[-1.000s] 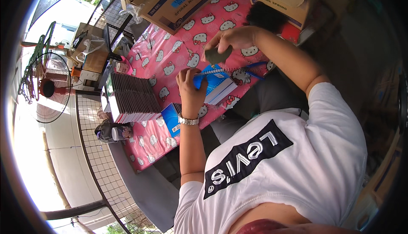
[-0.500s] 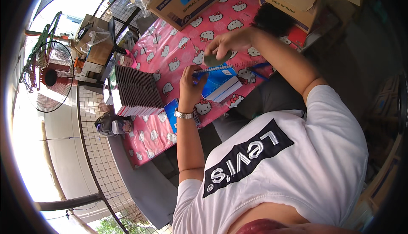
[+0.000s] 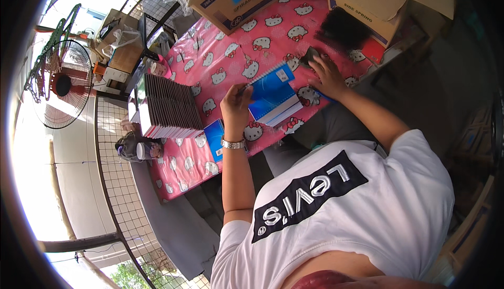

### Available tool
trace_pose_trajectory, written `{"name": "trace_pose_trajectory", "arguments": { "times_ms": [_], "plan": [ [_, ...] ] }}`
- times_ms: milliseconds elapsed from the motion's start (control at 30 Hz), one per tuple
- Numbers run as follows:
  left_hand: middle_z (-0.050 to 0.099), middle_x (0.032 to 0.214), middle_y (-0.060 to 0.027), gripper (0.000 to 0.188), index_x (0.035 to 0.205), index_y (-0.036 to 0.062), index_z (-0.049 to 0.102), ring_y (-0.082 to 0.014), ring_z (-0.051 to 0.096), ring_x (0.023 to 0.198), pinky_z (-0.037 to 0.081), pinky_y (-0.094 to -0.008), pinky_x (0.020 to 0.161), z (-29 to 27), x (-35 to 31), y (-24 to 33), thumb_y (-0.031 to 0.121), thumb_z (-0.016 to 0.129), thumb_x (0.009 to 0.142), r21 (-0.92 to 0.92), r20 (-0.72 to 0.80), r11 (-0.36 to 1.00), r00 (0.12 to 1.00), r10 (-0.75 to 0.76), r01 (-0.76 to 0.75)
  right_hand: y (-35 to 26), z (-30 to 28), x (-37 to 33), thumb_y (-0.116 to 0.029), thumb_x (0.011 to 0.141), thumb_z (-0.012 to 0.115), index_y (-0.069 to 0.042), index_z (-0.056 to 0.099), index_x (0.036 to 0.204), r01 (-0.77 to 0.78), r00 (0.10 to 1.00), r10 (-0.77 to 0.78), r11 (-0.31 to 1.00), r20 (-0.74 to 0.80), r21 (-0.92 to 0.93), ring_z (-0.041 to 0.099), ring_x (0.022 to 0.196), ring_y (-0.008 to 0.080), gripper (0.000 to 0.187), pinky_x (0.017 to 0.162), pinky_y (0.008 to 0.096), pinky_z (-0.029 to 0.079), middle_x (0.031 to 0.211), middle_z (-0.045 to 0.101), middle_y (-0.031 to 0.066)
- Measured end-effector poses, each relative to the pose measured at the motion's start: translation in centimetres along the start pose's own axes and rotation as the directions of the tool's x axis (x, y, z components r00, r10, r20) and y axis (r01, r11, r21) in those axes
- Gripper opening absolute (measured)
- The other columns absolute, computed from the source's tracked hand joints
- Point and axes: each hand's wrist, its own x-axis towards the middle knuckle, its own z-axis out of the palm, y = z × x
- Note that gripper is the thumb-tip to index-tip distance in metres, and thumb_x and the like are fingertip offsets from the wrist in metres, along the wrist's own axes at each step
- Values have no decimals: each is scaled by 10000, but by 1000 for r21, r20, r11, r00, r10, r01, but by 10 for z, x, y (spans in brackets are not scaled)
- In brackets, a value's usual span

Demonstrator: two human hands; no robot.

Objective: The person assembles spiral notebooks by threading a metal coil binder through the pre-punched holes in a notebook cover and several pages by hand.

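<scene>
A blue notebook (image 3: 270, 95) lies on top of a small stack of notebooks (image 3: 281, 111) near the table's front edge. My left hand (image 3: 236, 102), with a metal watch at the wrist, is at the notebook's left end. Its fingers are curled together, and whatever they pinch is too small to make out. To the right of the stack, my right hand (image 3: 329, 79) rests low over the table with its fingers apart. Its fingertips are at a dark green, rounded object (image 3: 308, 57) on the pink tablecloth.
Rows of dark-spined notebooks (image 3: 170, 105) stand at the left, with another blue notebook (image 3: 214, 139) in front. A pile of black coils (image 3: 344, 29) and a red piece (image 3: 373, 51) lie at the right. Cardboard boxes (image 3: 239, 3) line the back. A fan (image 3: 63, 85) stands far left.
My right hand has moved right and down from above the notebook, bringing the dark green object to the tablecloth. The coil sticking out past the notebook's right end no longer shows.
</scene>
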Motion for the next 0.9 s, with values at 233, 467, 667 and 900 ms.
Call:
{"name": "trace_pose_trajectory", "arguments": {
  "times_ms": [233,467,667,900],
  "plan": [
    [596,817,-41,230,1145,15,622,-66,600,683,560,-243,543,22,0,7,127,663,948,85,-173,996,984,33,-19,-6,-27,-53,-255,842,722,-55,508,1372,-36,948,18,998,319,52,462,1282,364,606,1061,476,382,1353,509,175],
    [658,949,-64,198,1072,-7,634,-75,612,678,585,-256,539,26,2,0,166,627,974,-59,-212,997,977,36,-50,-70,-89,-9,-183,822,728,-51,568,1324,141,986,-70,834,-150,534,564,1133,335,544,1005,423,447,1244,587,160],
    [672,821,-93,189,1037,8,623,-71,618,660,529,-251,496,24,1,-6,178,660,964,-76,-218,997,976,10,-28,-125,-114,21,-193,809,731,-50,573,1331,277,960,-245,757,-136,592,571,1143,303,564,991,409,466,1248,585,143],
    [696,876,-101,198,1093,-24,586,-101,669,681,539,-229,528,24,2,-6,90,656,946,-134,-166,989,985,46,-69,-147,-116,44,-179,778,758,-28,587,1295,323,946,-284,756,-160,569,555,1118,322,566,1011,432,424,1197,603,143]
  ]
}}
